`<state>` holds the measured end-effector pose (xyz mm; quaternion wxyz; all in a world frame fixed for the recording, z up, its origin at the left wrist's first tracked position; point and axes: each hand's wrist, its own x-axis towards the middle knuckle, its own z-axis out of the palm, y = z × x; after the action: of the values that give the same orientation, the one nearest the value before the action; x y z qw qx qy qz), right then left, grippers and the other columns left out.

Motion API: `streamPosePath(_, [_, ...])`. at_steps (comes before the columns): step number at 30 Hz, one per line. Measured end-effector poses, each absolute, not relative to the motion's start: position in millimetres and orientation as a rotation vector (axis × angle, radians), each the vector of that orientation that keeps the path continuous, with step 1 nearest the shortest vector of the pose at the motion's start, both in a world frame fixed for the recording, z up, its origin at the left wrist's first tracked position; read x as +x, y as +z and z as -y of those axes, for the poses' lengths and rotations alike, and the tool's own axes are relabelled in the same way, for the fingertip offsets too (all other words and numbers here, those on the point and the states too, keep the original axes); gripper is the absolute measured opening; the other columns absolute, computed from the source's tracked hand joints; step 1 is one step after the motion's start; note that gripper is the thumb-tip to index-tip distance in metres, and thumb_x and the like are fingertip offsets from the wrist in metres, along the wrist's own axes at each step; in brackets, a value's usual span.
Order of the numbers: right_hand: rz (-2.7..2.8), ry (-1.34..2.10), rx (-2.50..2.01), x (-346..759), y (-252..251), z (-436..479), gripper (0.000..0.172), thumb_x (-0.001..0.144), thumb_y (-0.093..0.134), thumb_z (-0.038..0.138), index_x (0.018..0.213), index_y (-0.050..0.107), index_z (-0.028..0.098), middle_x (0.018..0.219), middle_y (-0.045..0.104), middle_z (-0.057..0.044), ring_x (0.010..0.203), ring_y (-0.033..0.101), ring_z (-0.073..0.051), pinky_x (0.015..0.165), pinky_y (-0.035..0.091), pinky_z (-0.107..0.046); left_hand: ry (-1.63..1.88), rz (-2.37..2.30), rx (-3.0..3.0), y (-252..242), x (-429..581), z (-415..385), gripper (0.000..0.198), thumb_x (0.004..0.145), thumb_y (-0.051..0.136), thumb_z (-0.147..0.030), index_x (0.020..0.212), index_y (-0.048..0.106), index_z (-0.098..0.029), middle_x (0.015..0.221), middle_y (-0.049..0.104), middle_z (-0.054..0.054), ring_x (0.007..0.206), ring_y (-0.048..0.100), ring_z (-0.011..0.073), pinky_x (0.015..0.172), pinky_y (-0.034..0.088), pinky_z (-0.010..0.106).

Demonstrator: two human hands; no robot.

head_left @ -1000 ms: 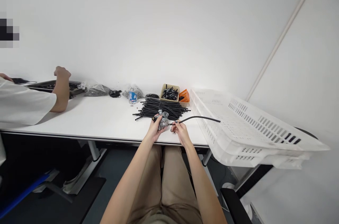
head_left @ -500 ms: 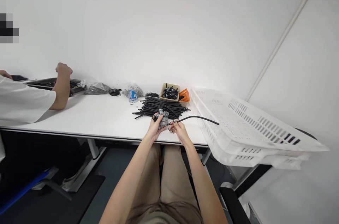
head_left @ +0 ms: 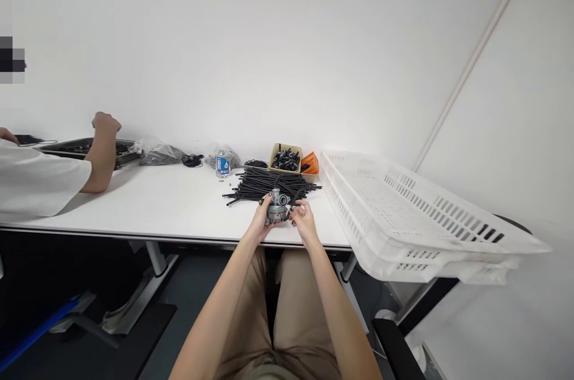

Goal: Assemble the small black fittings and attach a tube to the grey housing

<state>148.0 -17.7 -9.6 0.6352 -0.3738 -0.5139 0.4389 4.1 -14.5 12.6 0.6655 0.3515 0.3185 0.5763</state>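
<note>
My left hand is closed around the left side of a grey metal carburetor, held upright over the front of the white table. At its right side, my right hand pinches a black rubber hose near the carburetor's lower body. The hose curves up from my fingers toward the pile behind, and its far end is hard to tell from the pile. Just behind the carburetor lies a heap of black hoses.
A yellow bin of black parts and an orange basket stand behind the hoses. To the left are a bottle, bags and a tray by another person's arm. A white crate is at right.
The carburetor has turned more upright in my left hand. The hose, which stretched out to the right, now bends up and back beside the carburetor. The view has shifted slightly.
</note>
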Motion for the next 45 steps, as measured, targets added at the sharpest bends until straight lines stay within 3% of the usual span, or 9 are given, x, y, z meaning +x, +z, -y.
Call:
streamPosePath(6, [1.182,1.014,-0.848,148,-4,23,0.066,0.063,0.080,0.045,0.115,0.045,0.023,0.087,0.062,0.000,0.064,0.055,-0.013,0.052,0.037,-0.020,1.261,-0.652,0.825,18,3,21,0.044,0.083,0.062,-0.047,0.120,0.055,-0.024,0.096,0.068,0.003,0.065,0.064,0.0142,0.047,0.051,0.021])
streamPosePath(13, [1.313,0.936,-0.775,152,-8,20,0.061,0.068,0.079,0.050,0.116,0.057,0.021,0.101,0.059,-0.006,0.077,0.058,-0.016,0.069,0.048,-0.028,1.238,-0.650,0.845,15,1,21,0.046,0.087,0.056,-0.049,0.125,0.055,-0.024,0.099,0.067,0.005,0.062,0.062,0.0130,0.044,0.048,0.020])
streamPosePath(18, [1.227,0.863,-0.809,152,-12,16,0.075,0.060,0.084,0.049,0.122,0.051,0.022,0.118,0.055,-0.010,0.083,0.059,-0.018,0.076,0.051,-0.032,1.228,-0.646,0.847,12,0,18,0.045,0.087,0.055,-0.052,0.123,0.055,-0.025,0.098,0.066,0.005,0.062,0.061,0.0129,0.044,0.049,0.020])
streamPosePath(25, [1.284,0.903,-0.802,153,-11,17,0.065,0.062,0.083,0.050,0.116,0.060,0.021,0.124,0.060,-0.013,0.093,0.061,-0.023,0.077,0.052,-0.035,1.210,-0.631,0.838,13,0,18,0.043,0.090,0.052,-0.051,0.124,0.055,-0.024,0.092,0.067,0.005,0.058,0.060,0.0133,0.043,0.048,0.021])
streamPosePath(36, [1.342,0.959,-0.623,155,-12,16,0.068,0.057,0.085,0.058,0.113,0.071,0.022,0.133,0.059,-0.013,0.121,0.055,-0.032,0.099,0.047,-0.046,1.113,-0.615,0.823,16,-1,21,0.041,0.092,0.044,-0.053,0.113,0.060,-0.022,0.071,0.066,0.001,0.048,0.058,0.0133,0.039,0.043,0.020])
streamPosePath(45, [1.336,1.109,-0.572,153,-2,27,0.098,0.052,0.089,0.058,0.136,0.054,0.023,0.134,0.059,-0.016,0.126,0.053,-0.032,0.102,0.045,-0.043,1.065,-0.638,0.807,11,-4,19,0.043,0.088,0.046,-0.053,0.100,0.064,-0.016,0.068,0.068,0.004,0.052,0.062,0.0157,0.045,0.046,0.023])
